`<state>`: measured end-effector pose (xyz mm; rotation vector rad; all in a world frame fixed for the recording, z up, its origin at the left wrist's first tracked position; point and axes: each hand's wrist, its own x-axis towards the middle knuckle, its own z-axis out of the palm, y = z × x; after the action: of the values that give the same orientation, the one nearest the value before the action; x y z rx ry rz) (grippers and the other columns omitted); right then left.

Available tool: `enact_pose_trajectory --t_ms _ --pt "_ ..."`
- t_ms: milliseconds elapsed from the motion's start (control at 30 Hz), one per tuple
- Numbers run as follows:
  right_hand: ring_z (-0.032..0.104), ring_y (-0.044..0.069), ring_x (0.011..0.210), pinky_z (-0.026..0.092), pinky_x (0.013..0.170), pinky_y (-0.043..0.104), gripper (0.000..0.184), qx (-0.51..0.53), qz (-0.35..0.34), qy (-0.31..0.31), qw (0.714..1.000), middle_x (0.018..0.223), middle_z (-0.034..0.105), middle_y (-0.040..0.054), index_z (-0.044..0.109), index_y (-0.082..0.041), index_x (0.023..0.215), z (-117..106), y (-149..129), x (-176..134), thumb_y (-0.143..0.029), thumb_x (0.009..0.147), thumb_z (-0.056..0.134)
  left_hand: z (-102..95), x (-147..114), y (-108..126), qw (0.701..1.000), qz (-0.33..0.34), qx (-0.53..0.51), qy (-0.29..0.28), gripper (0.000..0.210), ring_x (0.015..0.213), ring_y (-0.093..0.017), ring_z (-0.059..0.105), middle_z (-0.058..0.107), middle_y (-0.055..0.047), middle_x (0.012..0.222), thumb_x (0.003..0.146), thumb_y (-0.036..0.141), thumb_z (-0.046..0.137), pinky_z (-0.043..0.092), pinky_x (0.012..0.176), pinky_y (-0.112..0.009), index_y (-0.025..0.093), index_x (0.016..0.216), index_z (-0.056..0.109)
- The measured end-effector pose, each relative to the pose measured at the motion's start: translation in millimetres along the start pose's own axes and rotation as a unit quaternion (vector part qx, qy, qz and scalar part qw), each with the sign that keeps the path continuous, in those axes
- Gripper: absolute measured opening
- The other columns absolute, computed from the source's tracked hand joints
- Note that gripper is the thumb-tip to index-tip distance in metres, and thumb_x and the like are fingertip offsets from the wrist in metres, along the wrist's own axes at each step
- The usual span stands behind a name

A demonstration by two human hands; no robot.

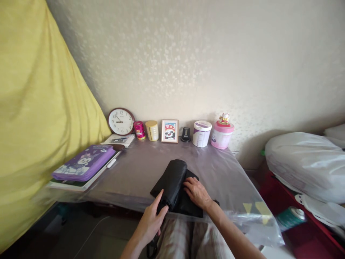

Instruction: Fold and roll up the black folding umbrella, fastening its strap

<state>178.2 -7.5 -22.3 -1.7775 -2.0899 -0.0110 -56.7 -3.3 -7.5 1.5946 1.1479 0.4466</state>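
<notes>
A black folding umbrella (174, 178) lies near the table's front edge, its canopy partly rolled, with a loose flap of fabric spread to the right. My left hand (151, 221) is closed around its near end, where the handle is mostly hidden; the index finger and thumb rest against the roll. A dark wrist strap (152, 248) dangles below that hand. On the right side, my right hand (196, 192) presses curled fingers onto the fabric beside the roll, gripping it.
The table (140, 169) has a clear plastic cover. A purple case (84, 163) lies on books at left. Along the wall stand a clock (121, 121), a pink can (139, 130), a yellow container (152, 130), a framed panda picture (170, 131) and tubs (202, 133). A white bag (307, 165) bulges at right.
</notes>
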Motion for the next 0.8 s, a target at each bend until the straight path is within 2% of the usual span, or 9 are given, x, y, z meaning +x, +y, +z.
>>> enact_pose_trajectory --t_ms 200,333,400,500,533,600,667,733,800 --pt "0.052 0.021 0.09 0.045 0.08 0.034 0.019 0.026 -0.076 -0.045 0.996 0.098 0.059 0.0067 0.062 -0.02 0.1 -3.6 -46.4 -36.3 -0.028 0.083 0.055 -2.2 0.5 2.1 0.999 0.0 0.048 -0.002 0.063 0.031 -0.007 0.044 0.048 0.009 0.052 0.087 0.041 0.039 0.035 0.033 -0.015 0.023 0.143 0.016" --pt "0.055 0.016 0.086 0.045 0.077 0.027 0.017 0.131 -0.134 -0.076 0.979 0.095 0.061 0.0035 0.063 -0.023 0.095 -16.4 -56.0 -51.3 -0.029 0.087 0.049 -2.2 -1.3 4.5 0.997 0.004 0.082 -0.002 0.064 0.032 -0.008 0.045 0.048 0.008 0.049 0.087 0.041 0.038 0.034 0.034 -0.016 0.02 0.143 0.016" --pt "0.058 0.014 0.085 0.045 0.076 0.024 0.022 0.181 -0.061 -0.021 0.981 0.092 0.062 0.0036 0.063 -0.021 0.094 -22.0 -42.9 -48.5 -0.027 0.09 0.042 -1.3 -2.4 4.8 0.996 0.008 0.088 -0.004 0.064 0.032 -0.009 0.045 0.046 0.009 0.045 0.088 0.042 0.037 0.035 0.036 -0.016 0.019 0.144 0.015" --pt "0.061 0.017 0.082 0.047 0.076 0.028 0.021 0.157 0.161 0.114 0.968 0.089 0.064 0.0062 0.062 -0.019 0.094 -24.0 -7.5 -36.3 -0.027 0.087 0.044 -0.4 -3.9 5.0 0.996 0.012 0.094 -0.003 0.063 0.034 -0.01 0.048 0.05 0.007 0.047 0.088 0.042 0.036 0.037 0.04 -0.018 0.021 0.144 0.016" --pt "0.061 0.018 0.082 0.048 0.077 0.03 0.02 0.151 0.223 0.131 0.954 0.089 0.064 0.007 0.062 -0.018 0.095 -23.0 4.4 -31.8 -0.028 0.085 0.047 -0.4 -4.3 5.2 0.995 0.012 0.099 -0.001 0.063 0.034 -0.011 0.048 0.052 0.007 0.049 0.088 0.042 0.036 0.039 0.042 -0.019 0.021 0.144 0.016" --pt "0.063 0.018 0.076 0.051 0.07 0.03 0.021 0.222 0.328 0.103 0.912 0.084 0.065 0.0064 0.06 -0.017 0.096 -19.3 22.5 -23.8 -0.028 0.082 0.05 -0.4 -5.2 5.8 0.993 0.012 0.115 0.005 0.063 0.037 -0.012 0.051 0.057 0.005 0.053 0.087 0.042 0.037 0.042 0.048 -0.022 0.02 0.143 0.017" --pt "0.063 0.017 0.07 0.052 0.058 0.027 0.025 0.334 0.399 0.07 0.851 0.08 0.064 0.0049 0.058 -0.016 0.1 -15.4 30.2 -17.7 -0.03 0.082 0.05 -0.5 -6.1 6.7 0.992 0.015 0.129 0.012 0.065 0.042 -0.013 0.054 0.061 0.002 0.058 0.086 0.042 0.039 0.045 0.058 -0.024 0.018 0.143 0.019" --pt "0.062 0.014 0.066 0.051 0.049 0.023 0.028 0.424 0.432 0.07 0.793 0.077 0.062 0.0033 0.056 -0.015 0.102 -12.7 29.0 -13.3 -0.033 0.081 0.051 -0.3 -7.2 7.7 0.991 0.02 0.133 0.016 0.066 0.049 -0.015 0.058 0.065 0.0 0.063 0.085 0.043 0.041 0.046 0.066 -0.026 0.017 0.143 0.021" --pt "0.059 0.012 0.061 0.049 0.046 0.021 0.028 0.474 0.44 0.09 0.757 0.073 0.061 0.0016 0.057 -0.015 0.099 -11.6 23.3 -9.7 -0.034 0.079 0.055 0.4 -8.5 9.0 0.991 0.027 0.131 0.018 0.066 0.054 -0.016 0.061 0.066 -0.001 0.066 0.085 0.044 0.041 0.046 0.07 -0.027 0.018 0.143 0.021"
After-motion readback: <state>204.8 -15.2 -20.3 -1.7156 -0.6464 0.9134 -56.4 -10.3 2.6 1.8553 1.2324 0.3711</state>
